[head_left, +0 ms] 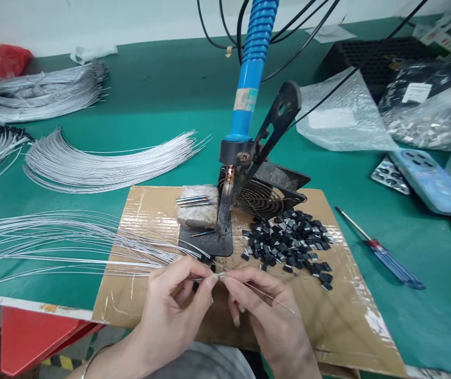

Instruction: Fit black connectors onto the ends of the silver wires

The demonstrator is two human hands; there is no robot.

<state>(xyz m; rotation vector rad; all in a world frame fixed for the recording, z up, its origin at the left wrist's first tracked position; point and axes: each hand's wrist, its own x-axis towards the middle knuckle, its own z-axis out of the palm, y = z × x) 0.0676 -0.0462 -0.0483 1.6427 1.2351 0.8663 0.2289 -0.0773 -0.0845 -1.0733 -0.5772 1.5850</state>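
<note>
My left hand (180,308) and my right hand (267,302) meet fingertip to fingertip above the cardboard sheet, both in a pinch. A thin silvery wire (270,297) runs through the fingers of my right hand and sticks out over its back. What my left thumb and forefinger pinch is too small and covered to name. Just beyond the left fingers lie the ends of loose white wires (146,247), some near small black pieces. The metal tip (224,213) of a blue-handled soldering iron (249,79) points down, held in a stand behind my hands.
Small black connectors (288,239) are heaped on the cardboard (328,326), beside a round-grilled fan (264,195). A pale block (197,210) bears several metal tips. Bundled white wires (110,163) lie left; a screwdriver (383,252), a phone (434,179) and plastic bags (339,116) lie right.
</note>
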